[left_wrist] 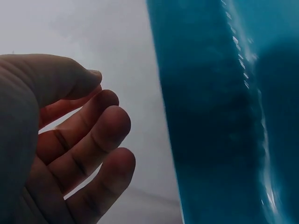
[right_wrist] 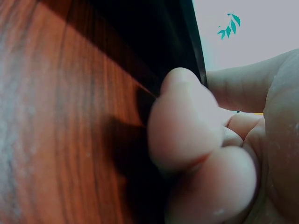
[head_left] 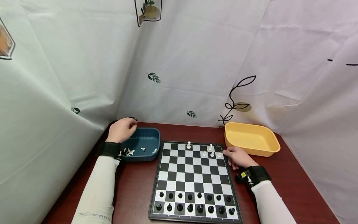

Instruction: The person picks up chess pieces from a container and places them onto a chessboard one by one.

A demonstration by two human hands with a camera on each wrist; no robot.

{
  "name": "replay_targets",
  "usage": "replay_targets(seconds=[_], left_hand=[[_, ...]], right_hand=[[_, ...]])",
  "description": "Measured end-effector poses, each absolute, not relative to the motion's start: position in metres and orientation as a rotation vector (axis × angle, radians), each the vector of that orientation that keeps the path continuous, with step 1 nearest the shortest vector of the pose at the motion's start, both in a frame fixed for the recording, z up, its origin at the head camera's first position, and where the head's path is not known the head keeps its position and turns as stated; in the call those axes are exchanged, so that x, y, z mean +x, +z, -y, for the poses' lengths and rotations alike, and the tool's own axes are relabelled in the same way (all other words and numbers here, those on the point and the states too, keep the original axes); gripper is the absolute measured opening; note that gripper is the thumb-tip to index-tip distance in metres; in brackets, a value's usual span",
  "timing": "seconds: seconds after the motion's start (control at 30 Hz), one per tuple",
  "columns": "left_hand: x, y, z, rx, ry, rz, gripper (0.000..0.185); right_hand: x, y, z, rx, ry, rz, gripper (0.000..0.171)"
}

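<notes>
Over blue tray [head_left: 145, 140], left hand [head_left: 121, 130] loosely curled.

A chessboard [head_left: 193, 180] lies in the middle of the table [head_left: 293, 189]. One row of pawns [head_left: 194, 196] stands near the person, and a row of bigger pieces [head_left: 195, 208] stands just behind the near edge, closer still. At the far side of the board stand a few pieces [head_left: 211, 151], most of them near the right corner, and one piece [head_left: 188, 145] stands alone more to the left.

A tray [head_left: 146, 137] sits just left of the board's far corner. Some chess pieces [head_left: 130, 151] lie in it. The left hand [head_left: 121, 129] is over the tray's far left edge.

A second tray [head_left: 251, 138] sits right of the board's far corner. The right hand [head_left: 237, 157] rests on the table between this tray and the board, touching the board's right edge.
</notes>
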State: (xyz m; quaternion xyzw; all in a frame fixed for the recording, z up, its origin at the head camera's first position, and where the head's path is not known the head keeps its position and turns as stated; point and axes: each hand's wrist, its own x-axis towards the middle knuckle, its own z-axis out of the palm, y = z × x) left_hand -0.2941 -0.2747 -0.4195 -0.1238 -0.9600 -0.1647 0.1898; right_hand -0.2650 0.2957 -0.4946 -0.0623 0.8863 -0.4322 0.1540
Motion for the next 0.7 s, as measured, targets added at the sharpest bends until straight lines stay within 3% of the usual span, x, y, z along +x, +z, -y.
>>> replay_targets(seconds=[0.47,0.7], left_hand=[[-0.297,-0.433,0.271,-0.475,-0.593,3.056,0.018],[-0.295,-0.435,0.264,-0.497,-0.804,3.243,0.032]], right_hand=[[-0.267,-0.494,-0.297,-0.162,-1.253,-2.528,0.038],[-0.266,-0.493,-0.296,-0.167,-1.257,-2.528,0.037]])
